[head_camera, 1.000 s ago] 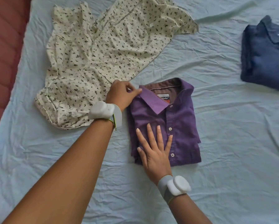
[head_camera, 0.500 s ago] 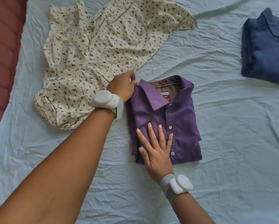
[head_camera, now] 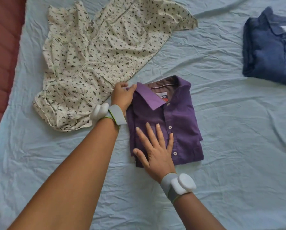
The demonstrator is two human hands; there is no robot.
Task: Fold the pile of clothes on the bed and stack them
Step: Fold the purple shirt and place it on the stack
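Purple shirt (head_camera: 177, 130) is lying folded on the bed sheet (head_camera: 238, 146), collar away from you, while your left hand (head_camera: 122, 95) is pinching its collar corner and your right hand (head_camera: 155, 150) is pressing flat, fingers straight, on its near-left front.

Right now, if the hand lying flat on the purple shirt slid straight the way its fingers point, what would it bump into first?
The right hand points up the folded purple button-up shirt, so it would probably meet that shirt's lighter purple collar first.
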